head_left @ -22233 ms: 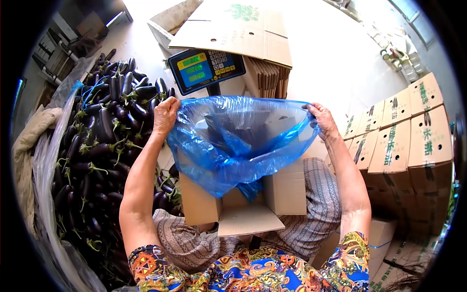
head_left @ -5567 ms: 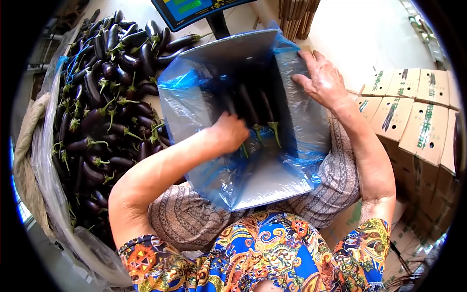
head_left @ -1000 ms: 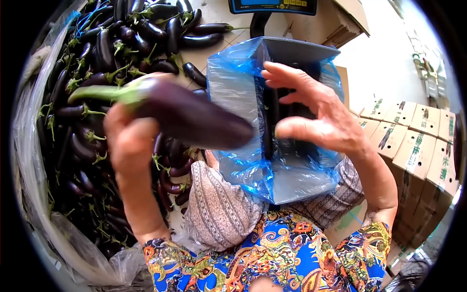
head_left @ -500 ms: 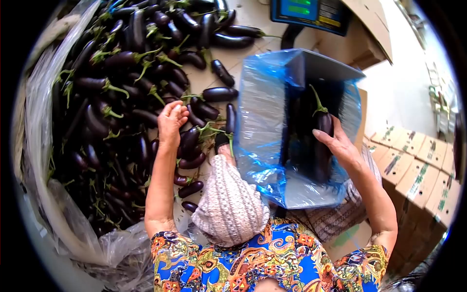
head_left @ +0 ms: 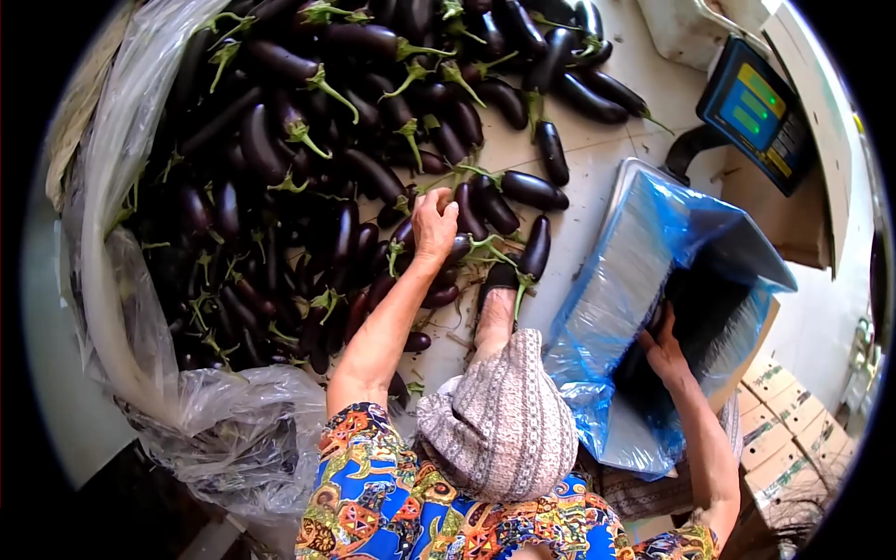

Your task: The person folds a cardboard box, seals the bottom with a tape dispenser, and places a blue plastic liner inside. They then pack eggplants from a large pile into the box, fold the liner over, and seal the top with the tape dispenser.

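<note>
Long glossy eggplants (head_left: 534, 190): purple-black, green stems (head_left: 408, 133). Thin plastic liner (head_left: 602, 289): translucent blue. Short-sleeved fabric shirt (head_left: 383, 490): blue, orange and yellow paisley. Loose fabric trousers (head_left: 513, 420): pale, grey-patterned bands. Rectangular scale display (head_left: 752, 114): blue, yellow and green.

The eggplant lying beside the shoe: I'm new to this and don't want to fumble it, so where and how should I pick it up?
I'd grip the eggplant around its dark middle, from above, fingers across its width. It lies flat, stem toward the knee; bare floor leaves finger room boxward, while the shoe crowds the other side.
</note>
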Tool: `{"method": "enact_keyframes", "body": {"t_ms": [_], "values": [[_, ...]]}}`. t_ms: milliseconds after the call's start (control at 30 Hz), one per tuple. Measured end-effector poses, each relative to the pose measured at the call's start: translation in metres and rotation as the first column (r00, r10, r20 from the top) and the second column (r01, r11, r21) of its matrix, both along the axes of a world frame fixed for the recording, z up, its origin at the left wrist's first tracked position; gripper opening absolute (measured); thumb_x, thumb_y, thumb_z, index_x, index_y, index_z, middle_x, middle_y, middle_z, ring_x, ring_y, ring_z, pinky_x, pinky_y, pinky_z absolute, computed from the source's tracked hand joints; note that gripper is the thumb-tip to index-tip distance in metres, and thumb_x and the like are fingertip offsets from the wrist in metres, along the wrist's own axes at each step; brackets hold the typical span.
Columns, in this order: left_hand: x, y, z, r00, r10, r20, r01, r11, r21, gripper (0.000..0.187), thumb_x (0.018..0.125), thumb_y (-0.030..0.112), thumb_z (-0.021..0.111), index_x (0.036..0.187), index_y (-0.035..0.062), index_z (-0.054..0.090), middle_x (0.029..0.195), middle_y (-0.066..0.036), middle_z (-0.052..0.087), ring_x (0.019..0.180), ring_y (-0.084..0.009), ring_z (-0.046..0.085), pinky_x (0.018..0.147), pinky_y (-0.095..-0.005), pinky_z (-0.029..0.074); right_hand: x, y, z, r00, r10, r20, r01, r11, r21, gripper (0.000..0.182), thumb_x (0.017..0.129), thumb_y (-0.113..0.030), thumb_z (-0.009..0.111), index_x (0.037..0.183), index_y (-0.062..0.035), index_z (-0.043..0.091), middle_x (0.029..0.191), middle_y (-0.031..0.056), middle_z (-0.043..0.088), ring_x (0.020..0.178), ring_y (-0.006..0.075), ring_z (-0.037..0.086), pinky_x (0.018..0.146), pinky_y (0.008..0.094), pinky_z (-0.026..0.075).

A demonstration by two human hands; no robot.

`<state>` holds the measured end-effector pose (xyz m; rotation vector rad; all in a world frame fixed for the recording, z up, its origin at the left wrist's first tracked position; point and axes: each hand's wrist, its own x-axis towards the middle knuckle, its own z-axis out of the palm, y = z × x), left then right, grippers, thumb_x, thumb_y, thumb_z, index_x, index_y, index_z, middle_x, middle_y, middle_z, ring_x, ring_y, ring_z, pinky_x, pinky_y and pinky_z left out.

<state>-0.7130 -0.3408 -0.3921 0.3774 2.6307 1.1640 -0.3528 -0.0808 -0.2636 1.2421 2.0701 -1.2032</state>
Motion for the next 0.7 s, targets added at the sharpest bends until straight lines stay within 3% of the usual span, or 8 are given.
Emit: {"method": "enact_keyframes", "body": {"t_ms": [67,200,300,400,467,533,633,700], "values": [[-0.011,-0.008,0.016,0.986,0.025,-0.166,-0.032,0.999,-0.040,0.039,0.078,0.006,0.067,0.116,0.0017,0.058,0.114,-0.021,0.056,0.108,-0.0348,0.055,0.094,-0.0405,0.046,0.010,0.004,-0.007,0.999,0.050,-0.022,-0.050,0.999,0.010,0.090,0.093,-0.029,0.059,0.153,-0.0036,-0.003,0.134,0.0343,0.051,0.127,0.0445,0.050,0.107,0.0372,0.038],[-0.060,-0.040,0.001,0.912,0.304,-0.277,-0.370,0.901,-0.226,0.068,0.071,0.024,0.078,0.126,-0.0011,0.048,0.122,-0.027,0.054,0.113,-0.0415,0.053,0.097,-0.0459,0.045,-0.004,0.004,0.015,0.989,0.102,0.104,-0.100,0.995,-0.023,0.094,0.091,-0.031,0.061,0.153,-0.0011,-0.004,0.130,0.0368,0.051,0.123,0.0477,0.051,0.105,0.0408,0.041],[-0.104,-0.068,-0.048,0.931,0.337,0.143,-0.289,0.916,-0.279,0.061,0.064,0.037,0.085,0.103,-0.0057,0.067,0.103,-0.022,0.070,0.095,-0.0349,0.068,0.085,-0.0429,0.051,-0.006,0.008,0.022,0.981,0.146,0.127,-0.157,0.984,0.079,0.085,0.093,-0.036,0.056,0.148,0.0100,0.010,0.108,0.0414,0.059,0.102,0.0521,0.060,0.092,0.0493,0.047],[-0.115,-0.067,-0.078,0.884,0.385,0.266,-0.381,0.922,-0.068,0.053,0.070,0.029,0.082,0.108,-0.0047,0.066,0.103,-0.015,0.070,0.089,-0.0273,0.068,0.082,-0.0392,0.053,-0.010,0.017,0.040,0.983,0.129,0.130,-0.138,0.988,0.065,0.065,0.097,-0.035,0.051,0.141,0.0093,0.032,0.100,0.0390,0.061,0.098,0.0488,0.062,0.086,0.0479,0.049],[-0.085,-0.045,-0.031,0.631,0.419,0.653,-0.702,0.666,0.251,0.034,0.079,0.017,0.076,0.106,0.0032,0.059,0.096,-0.009,0.063,0.088,-0.0241,0.064,0.076,-0.0385,0.055,-0.001,0.021,0.046,0.982,0.185,0.019,-0.186,0.967,0.174,0.054,0.094,-0.028,0.055,0.129,0.0125,0.045,0.098,0.0371,0.062,0.099,0.0497,0.060,0.087,0.0502,0.049],[-0.077,-0.068,-0.018,0.511,0.028,0.859,-0.760,0.482,0.436,0.024,0.087,0.010,0.068,0.107,0.0059,0.057,0.100,-0.009,0.061,0.090,-0.0275,0.064,0.077,-0.0417,0.056,-0.004,0.028,0.073,0.987,0.155,-0.054,-0.140,0.968,0.208,0.047,0.093,-0.027,0.058,0.123,0.0092,0.055,0.106,0.0343,0.062,0.105,0.0477,0.060,0.092,0.0472,0.049],[-0.002,-0.027,0.100,0.801,-0.070,0.594,-0.429,0.624,0.653,0.035,0.089,0.012,0.063,0.123,0.0060,0.053,0.103,-0.008,0.061,0.092,-0.0242,0.063,0.078,-0.0346,0.053,-0.004,0.048,0.091,0.989,0.003,-0.149,0.027,0.981,0.194,0.042,0.092,-0.026,0.058,0.118,0.0067,0.061,0.111,0.0293,0.065,0.106,0.0427,0.062,0.094,0.0419,0.050],[0.021,-0.014,0.152,0.865,-0.241,0.440,-0.134,0.733,0.667,0.053,0.085,0.015,0.063,0.135,0.0029,0.047,0.109,-0.010,0.061,0.093,-0.0215,0.062,0.078,-0.0315,0.052,-0.010,0.051,0.109,0.963,-0.103,-0.247,0.144,0.978,0.154,0.039,0.091,-0.022,0.061,0.118,0.0055,0.061,0.113,0.0265,0.065,0.104,0.0397,0.065,0.094,0.0414,0.050]]}}
